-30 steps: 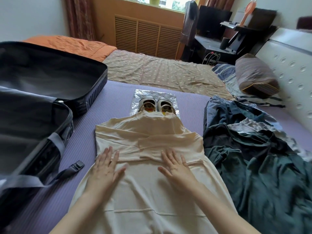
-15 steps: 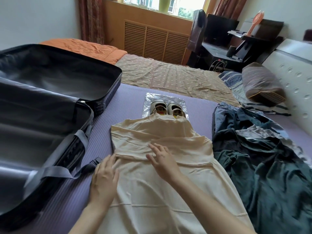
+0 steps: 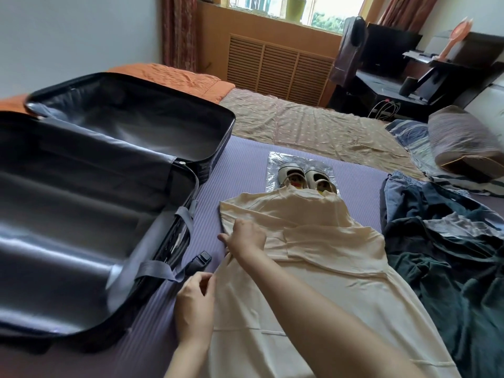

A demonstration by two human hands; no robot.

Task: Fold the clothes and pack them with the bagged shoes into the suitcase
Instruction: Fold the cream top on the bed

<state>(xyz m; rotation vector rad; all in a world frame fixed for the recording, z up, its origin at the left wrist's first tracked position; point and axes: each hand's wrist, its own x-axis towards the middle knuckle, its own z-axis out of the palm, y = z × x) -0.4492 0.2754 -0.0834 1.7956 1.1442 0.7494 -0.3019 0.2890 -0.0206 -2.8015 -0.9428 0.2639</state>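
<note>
A cream dress lies flat on a purple bed mat, top part folded down, w/ both hands at its left edge. The right hand, reaching across, is closed, pinching the folded edge; the left hand pinches the side hem lower down. An open black suitcase sits left, bagged shoes just beyond the dress, dark clothes pile right.

Open suitcase bounds the left; dark clothes the right.
</note>
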